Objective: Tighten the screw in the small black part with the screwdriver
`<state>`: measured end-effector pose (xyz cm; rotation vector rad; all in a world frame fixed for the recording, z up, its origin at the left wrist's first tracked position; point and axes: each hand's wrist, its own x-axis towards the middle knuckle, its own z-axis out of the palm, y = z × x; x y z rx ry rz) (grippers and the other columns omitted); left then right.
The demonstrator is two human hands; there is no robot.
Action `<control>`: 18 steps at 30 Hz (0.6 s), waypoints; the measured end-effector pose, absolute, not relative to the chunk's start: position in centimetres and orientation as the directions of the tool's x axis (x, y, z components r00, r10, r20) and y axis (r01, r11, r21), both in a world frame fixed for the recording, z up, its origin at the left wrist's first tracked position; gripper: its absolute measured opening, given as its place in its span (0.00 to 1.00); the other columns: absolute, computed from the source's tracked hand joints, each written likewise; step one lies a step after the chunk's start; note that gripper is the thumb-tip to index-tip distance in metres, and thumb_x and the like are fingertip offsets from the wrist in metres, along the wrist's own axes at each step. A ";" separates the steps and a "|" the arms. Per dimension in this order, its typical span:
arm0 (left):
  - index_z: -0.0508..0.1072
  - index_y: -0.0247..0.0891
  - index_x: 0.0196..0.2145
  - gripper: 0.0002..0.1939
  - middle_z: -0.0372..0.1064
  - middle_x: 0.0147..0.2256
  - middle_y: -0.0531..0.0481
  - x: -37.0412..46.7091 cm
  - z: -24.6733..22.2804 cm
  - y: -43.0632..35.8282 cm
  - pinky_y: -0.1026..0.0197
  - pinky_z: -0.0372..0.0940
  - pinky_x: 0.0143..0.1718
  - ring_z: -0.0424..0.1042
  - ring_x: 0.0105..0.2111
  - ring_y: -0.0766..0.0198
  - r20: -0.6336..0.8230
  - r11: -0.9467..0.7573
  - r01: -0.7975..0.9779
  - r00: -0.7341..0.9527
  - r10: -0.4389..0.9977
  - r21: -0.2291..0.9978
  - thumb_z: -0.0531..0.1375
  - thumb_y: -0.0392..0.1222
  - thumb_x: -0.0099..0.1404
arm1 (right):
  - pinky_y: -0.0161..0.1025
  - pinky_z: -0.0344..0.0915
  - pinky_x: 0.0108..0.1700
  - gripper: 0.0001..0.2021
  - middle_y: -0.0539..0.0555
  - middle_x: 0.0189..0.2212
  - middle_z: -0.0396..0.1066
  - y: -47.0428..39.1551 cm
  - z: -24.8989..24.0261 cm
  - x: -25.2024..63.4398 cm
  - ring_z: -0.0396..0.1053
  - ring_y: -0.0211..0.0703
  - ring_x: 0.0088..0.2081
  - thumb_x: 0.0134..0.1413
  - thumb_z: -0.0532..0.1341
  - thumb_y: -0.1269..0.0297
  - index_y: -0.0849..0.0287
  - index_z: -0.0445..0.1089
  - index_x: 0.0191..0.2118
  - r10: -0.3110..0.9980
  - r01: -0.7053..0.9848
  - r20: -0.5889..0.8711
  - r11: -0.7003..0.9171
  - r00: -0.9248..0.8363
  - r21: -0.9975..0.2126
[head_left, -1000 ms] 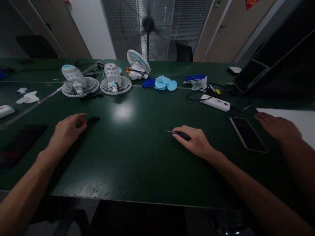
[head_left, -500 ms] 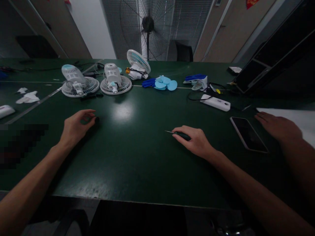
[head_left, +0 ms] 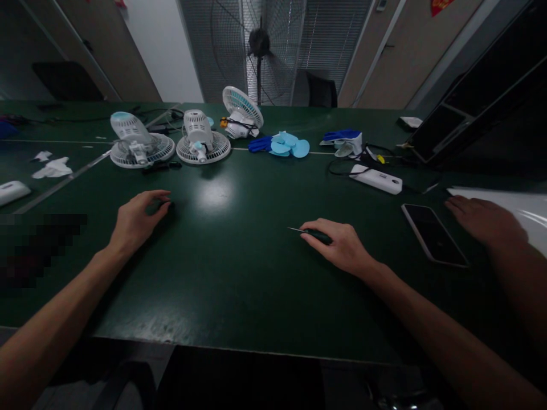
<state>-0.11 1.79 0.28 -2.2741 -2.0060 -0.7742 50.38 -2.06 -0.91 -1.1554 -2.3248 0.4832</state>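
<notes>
My right hand (head_left: 339, 242) rests on the green table with its fingers wrapped round a screwdriver (head_left: 319, 236). The dark handle lies in the grip and the thin metal shaft points left. Over on the left, my left hand (head_left: 139, 217) curls its thumb and fingers around a small dark piece (head_left: 171, 206), mostly covered by the fingertips; its kind cannot be made out. Beyond that hand lie two white fan heads, one fan head (head_left: 143, 149) farther left and another fan head (head_left: 203, 145) beside it, both with grilles down.
A third small fan (head_left: 241, 114) stands behind light blue fan blades (head_left: 288, 145). Gloves (head_left: 344, 142), a white power strip (head_left: 376, 179) and a phone (head_left: 433, 234) are on the right. Another person's hand (head_left: 487, 219) rests near a white sheet (head_left: 530, 205). Crumpled tissue (head_left: 53, 168) lies left.
The view has shifted slightly. My left fingertips have closed a little more over the small dark piece. My right hand keeps the screwdriver in the same place.
</notes>
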 end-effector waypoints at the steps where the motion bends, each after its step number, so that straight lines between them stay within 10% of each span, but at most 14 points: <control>1: 0.70 0.41 0.60 0.21 0.75 0.51 0.50 -0.2 0.2 1.8 0.56 0.68 0.56 0.74 0.49 0.60 0.369 -0.185 0.933 0.062 0.927 0.309 0.59 0.46 0.71 | 0.45 0.74 0.48 0.13 0.54 0.48 0.78 -2.1 -0.9 50.3 0.77 0.46 0.46 0.72 0.60 0.58 0.54 0.73 0.56 0.813 0.639 0.271 0.575 -0.516 -0.511; 18: 0.72 0.35 0.58 0.25 0.77 0.48 0.45 -1.2 -0.6 3.0 0.56 0.68 0.57 0.77 0.48 0.58 0.278 -0.130 0.726 -0.086 0.957 0.675 0.63 0.48 0.67 | 0.46 0.74 0.49 0.13 0.54 0.49 0.78 -2.1 -1.0 50.3 0.77 0.47 0.47 0.72 0.60 0.58 0.53 0.73 0.56 0.811 0.646 0.266 0.578 -0.520 -0.499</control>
